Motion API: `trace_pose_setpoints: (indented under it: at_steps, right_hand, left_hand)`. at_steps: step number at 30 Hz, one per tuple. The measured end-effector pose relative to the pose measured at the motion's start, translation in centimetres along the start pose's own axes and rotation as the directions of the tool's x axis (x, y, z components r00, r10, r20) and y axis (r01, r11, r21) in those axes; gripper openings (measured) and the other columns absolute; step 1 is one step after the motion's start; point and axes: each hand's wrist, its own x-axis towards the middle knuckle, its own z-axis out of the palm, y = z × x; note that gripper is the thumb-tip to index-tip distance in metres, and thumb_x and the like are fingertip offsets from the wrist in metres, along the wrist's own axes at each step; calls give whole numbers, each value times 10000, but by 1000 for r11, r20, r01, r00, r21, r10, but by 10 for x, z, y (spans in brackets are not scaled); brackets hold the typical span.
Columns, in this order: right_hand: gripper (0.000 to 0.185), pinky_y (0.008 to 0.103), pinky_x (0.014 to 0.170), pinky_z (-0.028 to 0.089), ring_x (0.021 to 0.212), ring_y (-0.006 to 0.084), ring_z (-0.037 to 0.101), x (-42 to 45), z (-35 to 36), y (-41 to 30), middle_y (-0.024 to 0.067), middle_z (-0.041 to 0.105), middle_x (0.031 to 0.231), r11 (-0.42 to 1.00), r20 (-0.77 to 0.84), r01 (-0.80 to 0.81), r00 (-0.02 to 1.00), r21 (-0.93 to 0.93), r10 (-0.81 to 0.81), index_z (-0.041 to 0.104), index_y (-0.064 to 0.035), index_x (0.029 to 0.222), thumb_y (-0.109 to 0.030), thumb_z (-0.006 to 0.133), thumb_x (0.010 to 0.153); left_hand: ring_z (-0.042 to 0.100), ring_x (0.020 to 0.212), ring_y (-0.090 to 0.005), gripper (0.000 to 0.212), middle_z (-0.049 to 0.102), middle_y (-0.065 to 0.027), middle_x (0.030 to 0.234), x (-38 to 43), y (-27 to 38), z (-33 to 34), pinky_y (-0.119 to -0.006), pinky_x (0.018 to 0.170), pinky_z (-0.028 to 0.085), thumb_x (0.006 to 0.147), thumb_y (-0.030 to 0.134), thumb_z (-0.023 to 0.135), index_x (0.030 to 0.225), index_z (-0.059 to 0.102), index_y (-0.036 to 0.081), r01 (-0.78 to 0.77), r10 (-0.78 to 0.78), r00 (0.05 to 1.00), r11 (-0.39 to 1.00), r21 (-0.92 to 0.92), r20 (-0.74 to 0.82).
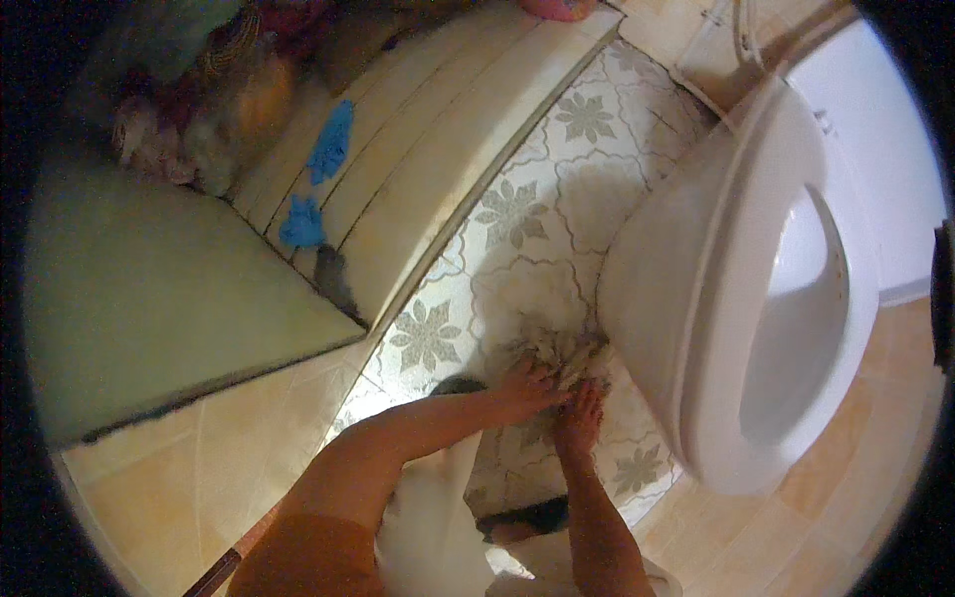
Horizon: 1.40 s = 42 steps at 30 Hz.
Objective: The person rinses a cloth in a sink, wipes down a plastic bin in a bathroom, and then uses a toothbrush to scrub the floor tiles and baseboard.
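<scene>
A wet-looking, greyish-brown floor rag (550, 349) lies bunched on the patterned floor tiles (511, 209), close to the base of a white toilet (664, 298). Reaching in from the lower left, my left hand (531, 392) presses on the rag with its fingers over the near side. Beside it, almost touching, my right hand (580, 424) comes up from below and grips the rag's right part. The fingertips of both hands are partly lost in the folds and blur.
The toilet bowl and seat (720, 298) rise close at the right. Left of the tiles runs a pale lined surface (418, 157) with crumpled blue pieces (330, 143) on it. A greenish panel (179, 306) stands at far left. A dark-shod foot (522, 519) shows below.
</scene>
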Motion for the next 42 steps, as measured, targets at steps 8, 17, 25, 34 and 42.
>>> trace_pose_setpoints:
  at_steps: [8, 17, 25, 34, 42]
  right_hand:
    - [207, 401, 705, 450, 842, 332, 544, -55, -17, 71, 124, 564, 925, 925, 36, -143, 990, 353, 139, 551, -89, 904, -30, 551, 706]
    - [233, 367, 686, 454, 824, 246, 578, -30, -34, 37, 94, 599, 851, 203, 207, -256, 950, 945, 235, 557, -74, 918, -278, 565, 807]
    - [381, 330, 774, 451, 862, 198, 575, -25, -90, -47, 50, 616, 928, -528, 102, -70, 994, 846, 32, 543, -52, 1085, -317, 582, 814]
    - [366, 333, 789, 451, 890, 194, 573, -89, -235, -61, 71, 598, 987, -608, 137, -228, 972, 761, -193, 559, -40, 1056, -317, 569, 817]
    - [406, 343, 780, 446, 915, 201, 551, -77, -208, -42, 77, 572, 1015, 35, 145, -149, 984, 988, 101, 476, -12, 1136, -174, 604, 787]
  left_hand:
    - [574, 867, -317, 222, 619, -98, 869, -27, -21, -48, -481, 779, 396, 753, 290, 528, 864, 609, 115, 385, -330, 879, 917, -103, 345]
    - [582, 786, -302, 253, 612, -150, 856, 4, -1, -212, -378, 709, 459, 737, 221, 581, 951, 592, 87, 393, -336, 918, 842, -369, 210]
    - [577, 791, -163, 370, 625, -41, 892, 9, 64, -303, -321, 708, 470, 853, 394, 530, 1085, 599, 114, 420, 139, 688, 723, -548, 712]
    - [554, 946, -235, 787, 602, -99, 1012, -18, 47, -254, -399, 826, 437, 784, 732, 277, 1082, 590, 75, 634, -76, 760, 306, -710, 646]
    - [537, 962, -179, 491, 587, -104, 1039, -31, 34, -236, -313, 826, 426, 847, 419, 544, 1101, 549, -1, 548, -282, 828, 225, -805, 485]
